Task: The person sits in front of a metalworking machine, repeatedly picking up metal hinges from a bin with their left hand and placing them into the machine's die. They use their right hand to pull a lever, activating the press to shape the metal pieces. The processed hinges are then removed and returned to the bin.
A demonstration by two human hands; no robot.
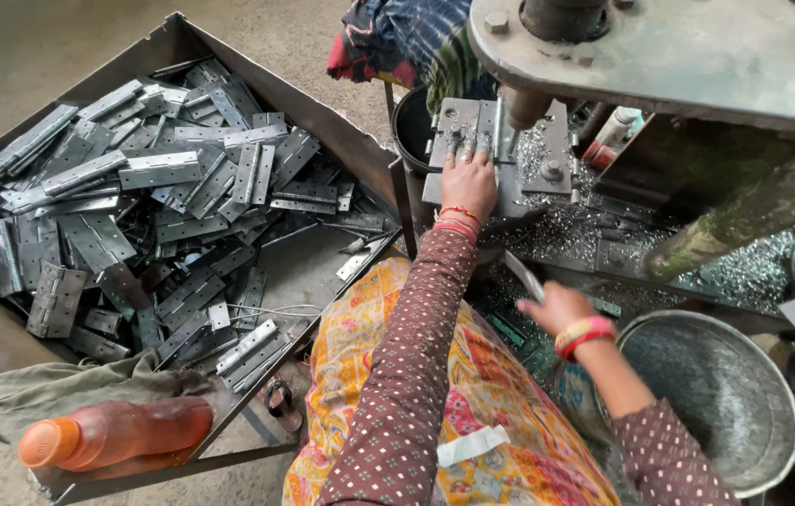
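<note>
At 5 o'clock the right hand [555, 307], blurred, grips a thin metal strip [525, 276]; at 12 o'clock the left hand [469, 183] presses flat, fingers spread, on a hinge [461, 129] under the press [660, 47]; the hinge looks stiff, light, sharp-edged (better held by its long edges); tray [322, 117] of hinges at 10 o'clock.

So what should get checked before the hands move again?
1. Left hand flat on the hinge under the press: ok.
2. Left fingers away from the punch: not ok, they lie right beside it.
3. Right hand gripping something: cannot tell, blurred.
4. Metal bowl beside the right hand: ok.
5. Tray stocked with hinges: ok.
</note>
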